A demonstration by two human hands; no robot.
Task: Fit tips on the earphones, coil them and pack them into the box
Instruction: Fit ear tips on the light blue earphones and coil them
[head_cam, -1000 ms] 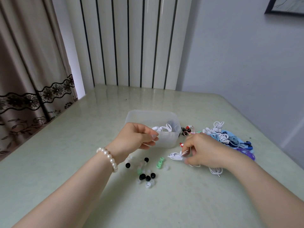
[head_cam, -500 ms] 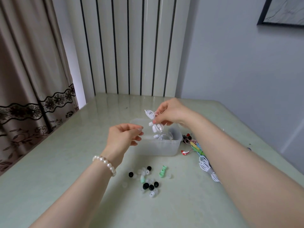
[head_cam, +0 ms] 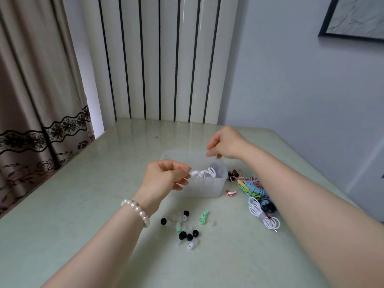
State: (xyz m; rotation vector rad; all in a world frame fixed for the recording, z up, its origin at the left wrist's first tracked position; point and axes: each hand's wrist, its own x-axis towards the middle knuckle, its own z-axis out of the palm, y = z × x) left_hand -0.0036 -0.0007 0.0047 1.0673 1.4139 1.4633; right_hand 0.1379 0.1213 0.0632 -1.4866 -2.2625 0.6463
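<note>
A coil of white earphones point(head_cam: 204, 173) lies inside the translucent plastic box point(head_cam: 207, 189) at the table's middle. My right hand point(head_cam: 227, 144) hovers just above the box's far right corner, fingers loosely parted and holding nothing. My left hand point(head_cam: 166, 177) is at the box's near left side, thumb and forefinger pinched together by the rim. I cannot make out anything between them. Loose ear tips point(head_cam: 185, 229) in black, clear and green lie scattered in front of the box.
To the right of the box lies a tangle of coloured earphones point(head_cam: 252, 187), with a red-and-white earbud point(head_cam: 230, 192) and another white coil point(head_cam: 264, 215). The pale green table point(head_cam: 83, 204) meets a curtain on the left and a radiator and wall behind.
My right hand lifted a white coil of earphones from the table, carried it over the box and let go. The coil now rests inside. My left hand stayed pinched.
</note>
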